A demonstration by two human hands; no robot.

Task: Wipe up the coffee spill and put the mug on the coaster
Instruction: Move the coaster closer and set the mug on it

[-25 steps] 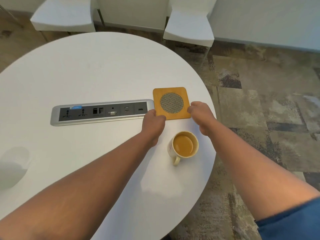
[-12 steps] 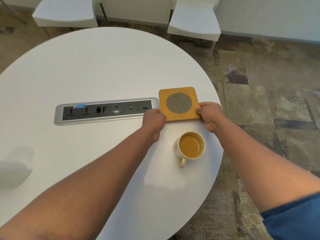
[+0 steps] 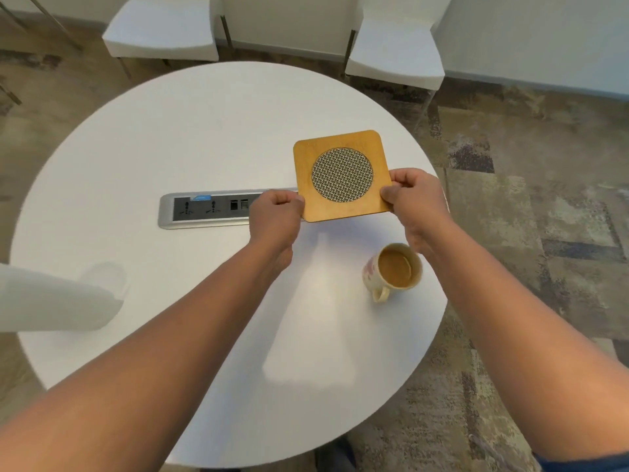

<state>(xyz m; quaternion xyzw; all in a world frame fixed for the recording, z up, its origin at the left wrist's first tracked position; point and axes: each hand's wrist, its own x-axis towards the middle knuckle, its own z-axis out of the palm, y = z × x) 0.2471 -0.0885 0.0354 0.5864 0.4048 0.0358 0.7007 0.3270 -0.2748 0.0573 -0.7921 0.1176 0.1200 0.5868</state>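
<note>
Head view, looking down on a round white table (image 3: 190,137); both forearms reach fwd from the bottom corners. The coaster (image 3: 342,175) is a square wooden one w/ rounded corners and a round woven-mesh inset in the middle; it is held between the two hands over the table's right-centre part, and it covers the right end of the power strip; whether it is lifted clear of the surface or touches it, can't tell. Left hand (image 3: 276,218) grips the coaster's near-left corner, fingers curled under, knuckles up; right hand (image 3: 413,195) pinches the right edge near the near-right corner, thumb on top, fingers curled round the rim.

The mug (image 3: 394,270) stands upright on the table nearer the person than the coaster, close to the table's right edge, just below the right wrist and apart from the coaster; cream w/ a pinkish pattern on the side, handle pointing toward the person, tan coffee inside well up the wall.

A recessed silver power strip (image 3: 207,210) w/ sockets and ports lies across the table's middle, left of the coaster; its right end is hidden behind the left hand. A blurred white object (image 3: 51,301) juts in from the left edge; can't tell what it is. Two white chairs (image 3: 160,28) stand beyond the table; patterned carpet (image 3: 531,206) on the right.
</note>
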